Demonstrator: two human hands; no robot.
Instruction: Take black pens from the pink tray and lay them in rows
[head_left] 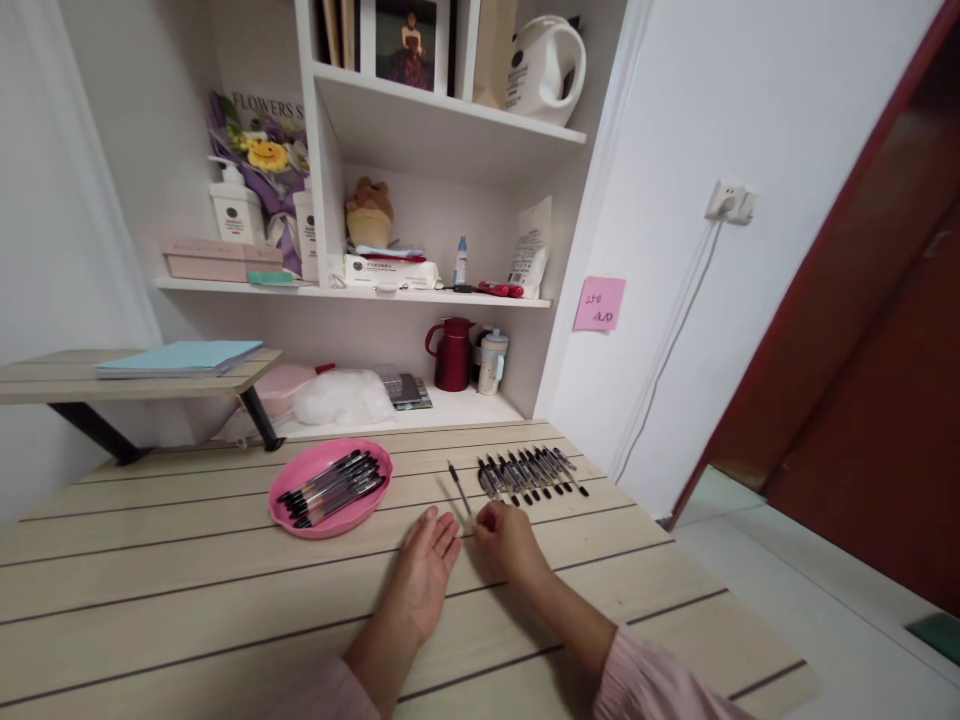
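My right hand (508,540) is closed on the lower end of a pen (459,487), which points up and away with its dark tip at the far end. Beside it, my left hand (429,562) lies palm up with its fingers stretched out and nothing in it. Just beyond my right hand, several pens with black caps (529,474) lie side by side in a row on the table. To the left, a pink scalloped dish (283,462) holds a pile of several black-capped pens (334,488).
The striped wooden table (225,620) meets a white shelf unit (450,295) at the back. A small raised stand (217,375) with blue paper (180,357) rises at the left. A red jug (453,355) and a cup (492,362) stand behind the table.
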